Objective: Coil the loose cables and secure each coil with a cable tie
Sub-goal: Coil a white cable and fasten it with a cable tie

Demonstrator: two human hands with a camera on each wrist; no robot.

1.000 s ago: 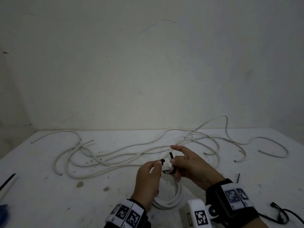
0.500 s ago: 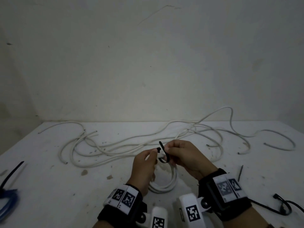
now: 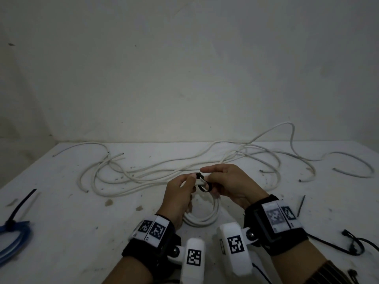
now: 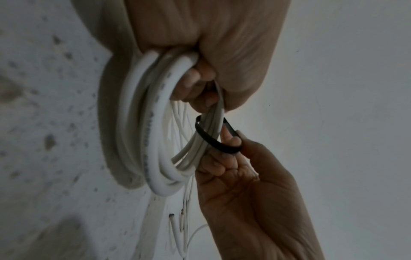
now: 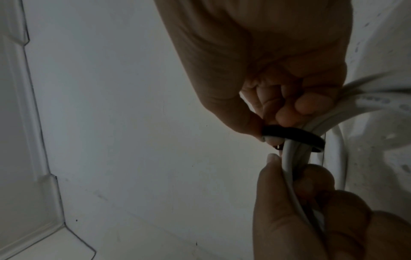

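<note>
My left hand [image 3: 185,184] grips a bundle of strands of the white cable coil [image 3: 205,219], which hangs below both hands just over the table. In the left wrist view its fingers curl round the coil [image 4: 142,126]. A black cable tie [image 3: 203,184] forms a loose loop round those strands. My right hand [image 3: 218,179] pinches the tie [image 5: 291,134] between thumb and fingers, right beside the left hand [image 5: 311,207]. The tie's loop [image 4: 213,142] is still wide, and the right hand [image 4: 242,168] holds its far side.
Several loose white cables [image 3: 143,175] sprawl across the back of the white table [image 3: 71,232], up to the wall. A blue coil [image 3: 12,240] with a black tie [image 3: 21,203] lies at the left edge. A spare black tie [image 3: 301,206] and a black cable [image 3: 352,242] lie right.
One second ago the tie's ends were apart in front of the coil. Now it is a loop round the coil's strands, and both hands have drawn together.
</note>
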